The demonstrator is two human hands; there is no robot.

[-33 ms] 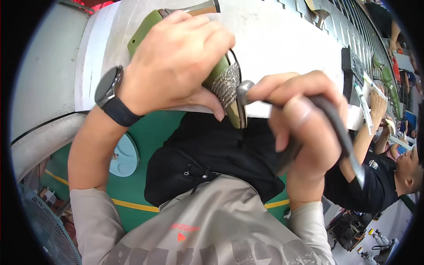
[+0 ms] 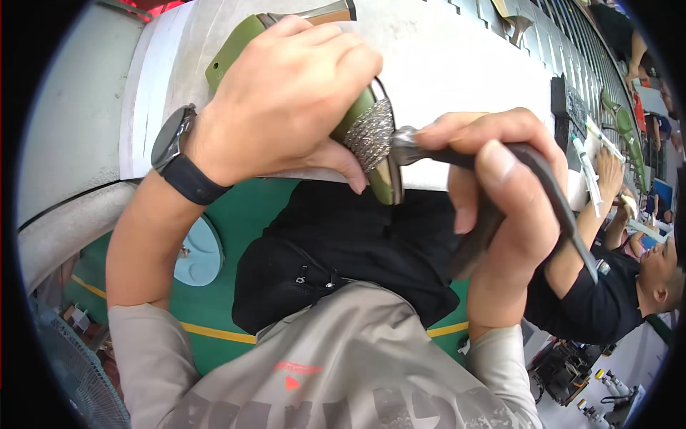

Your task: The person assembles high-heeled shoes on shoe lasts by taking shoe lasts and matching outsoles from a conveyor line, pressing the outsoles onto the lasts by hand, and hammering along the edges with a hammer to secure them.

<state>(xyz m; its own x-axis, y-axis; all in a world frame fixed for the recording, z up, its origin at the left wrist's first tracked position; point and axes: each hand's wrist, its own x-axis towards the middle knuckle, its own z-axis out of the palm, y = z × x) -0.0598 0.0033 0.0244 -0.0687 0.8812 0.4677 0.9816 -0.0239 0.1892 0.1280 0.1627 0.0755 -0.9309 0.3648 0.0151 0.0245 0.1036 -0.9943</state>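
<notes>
My left hand [image 2: 289,100], a black watch on its wrist, is wrapped over an olive-green shoe last [image 2: 236,50] at the edge of the white bench. Near the toe end, a silver glittery strap [image 2: 371,136] lies across the last, with a thin sole edge along its right side. My right hand [image 2: 511,168] is closed round dark metal pincers [image 2: 457,156], whose handles spread down to the right. The rounded metal head of the pincers touches or nearly touches the sole edge beside the strap. My left palm hides the middle of the last.
Behind my left hand a dark shoe part [image 2: 325,13] lies on the white bench [image 2: 457,64]. A black block [image 2: 568,107] stands at its right. Further right, a co-worker [image 2: 600,300] sits close by. Below are a pale blue round stool [image 2: 200,250] and a fan [image 2: 78,372].
The head of the pincers has shifted slightly right, and my right hand has risen a little. My left hand keeps its hold on the last.
</notes>
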